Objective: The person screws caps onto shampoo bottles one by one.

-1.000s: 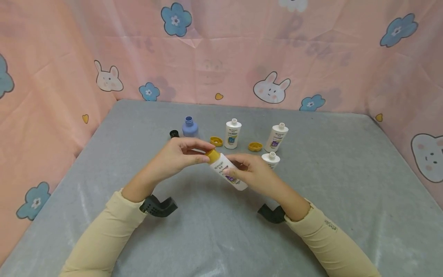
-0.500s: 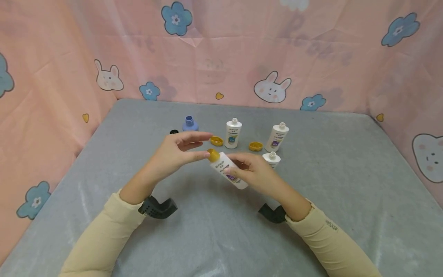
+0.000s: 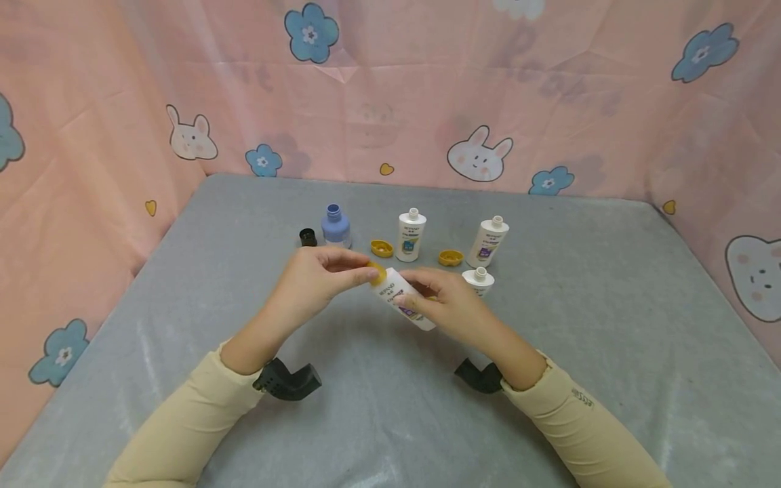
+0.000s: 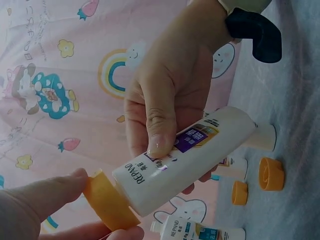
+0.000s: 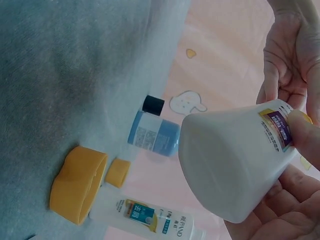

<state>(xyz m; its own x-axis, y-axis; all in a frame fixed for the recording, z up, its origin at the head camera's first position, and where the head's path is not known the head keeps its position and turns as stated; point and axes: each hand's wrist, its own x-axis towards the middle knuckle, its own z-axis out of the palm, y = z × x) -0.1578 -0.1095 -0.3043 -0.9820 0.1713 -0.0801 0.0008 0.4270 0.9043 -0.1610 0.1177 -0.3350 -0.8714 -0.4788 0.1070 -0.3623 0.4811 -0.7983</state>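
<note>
My right hand [image 3: 454, 305] grips a white shampoo bottle [image 4: 190, 155] around its body, thumb on the label. The bottle hangs tilted above the table, its top toward the left. With thumb and fingers, my left hand [image 3: 311, 278] pinches the yellow cap [image 4: 110, 200] at the bottle's top. In the left wrist view the cap sits slightly askew against the bottle's shoulder, and the neck is hidden. The bottle's smooth base [image 5: 215, 165] faces the right wrist camera.
Behind the hands stand uncapped white bottles [image 3: 409, 237] [image 3: 488, 242] [image 3: 478, 281], the last partly hidden by my right hand. Two yellow caps [image 3: 382, 249] [image 3: 451, 257] lie among them. A blue bottle [image 3: 335, 227] and a black cap [image 3: 308, 237] are at the left. A pink curtain [image 3: 390, 88] hangs behind.
Half a second ago my left fingers were spread, with the forefinger lifted off the yellow cap. Now they have come back together and pinch it. The right hand and bottle have barely moved.
</note>
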